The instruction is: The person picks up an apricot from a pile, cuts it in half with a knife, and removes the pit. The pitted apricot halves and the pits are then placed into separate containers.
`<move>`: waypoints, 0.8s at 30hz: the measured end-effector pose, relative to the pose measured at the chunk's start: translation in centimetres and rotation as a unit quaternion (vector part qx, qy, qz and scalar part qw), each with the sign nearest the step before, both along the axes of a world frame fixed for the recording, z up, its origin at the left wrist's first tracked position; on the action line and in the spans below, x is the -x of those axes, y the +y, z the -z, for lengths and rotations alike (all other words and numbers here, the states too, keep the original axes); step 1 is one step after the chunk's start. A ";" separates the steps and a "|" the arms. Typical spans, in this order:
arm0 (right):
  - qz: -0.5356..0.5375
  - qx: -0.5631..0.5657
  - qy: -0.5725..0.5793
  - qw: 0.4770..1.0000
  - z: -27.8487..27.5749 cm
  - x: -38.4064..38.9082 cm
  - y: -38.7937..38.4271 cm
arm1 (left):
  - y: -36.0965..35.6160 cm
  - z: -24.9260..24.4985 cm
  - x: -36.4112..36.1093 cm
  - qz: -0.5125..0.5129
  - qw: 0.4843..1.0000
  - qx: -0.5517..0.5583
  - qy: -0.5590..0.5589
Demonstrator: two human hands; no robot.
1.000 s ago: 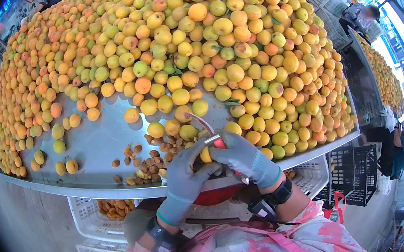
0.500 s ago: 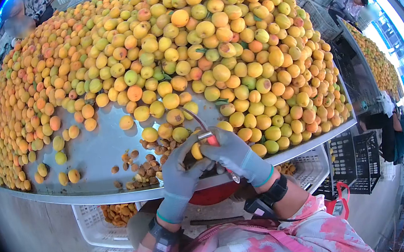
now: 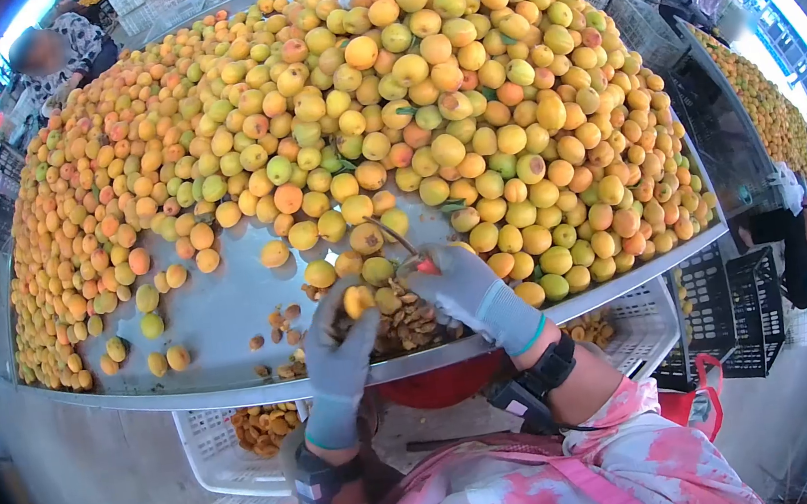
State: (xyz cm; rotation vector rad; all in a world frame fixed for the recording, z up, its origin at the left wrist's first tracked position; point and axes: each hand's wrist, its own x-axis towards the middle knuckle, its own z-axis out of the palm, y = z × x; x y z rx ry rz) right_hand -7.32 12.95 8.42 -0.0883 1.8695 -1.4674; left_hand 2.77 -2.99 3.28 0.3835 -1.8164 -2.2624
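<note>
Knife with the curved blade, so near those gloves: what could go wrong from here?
1. The knife in the right hand sits close to the left hand holding an apricot; a slip might cut the glove.
2. The apricot heap slopes toward the edge of the table; fruit could roll off.

steel table (image 3: 220, 320), concrete floor (image 3: 90, 492), daylight

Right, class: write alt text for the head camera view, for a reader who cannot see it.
At the edge of a metal table, a grey-gloved left hand holds an apricot and the gloved right hand grips a red-handled tool, above a heap of pits. A huge pile of apricots covers the table behind.
</note>
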 end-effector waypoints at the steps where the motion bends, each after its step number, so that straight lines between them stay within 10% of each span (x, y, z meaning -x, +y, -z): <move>1: 0.004 -0.007 0.009 1.000 -0.2 0.1 0.0 | -0.7 -1.0 -0.6 -0.029 0.999 0.021 -0.006; 15: -0.079 -0.205 0.306 0.926 3.4 1.0 -3.6 | -12.1 2.1 -18.3 -0.408 0.886 0.101 -0.195; 24: -0.120 -0.268 0.352 0.889 5.6 0.7 -6.0 | -15.7 10.1 -23.2 -0.384 0.884 0.098 -0.247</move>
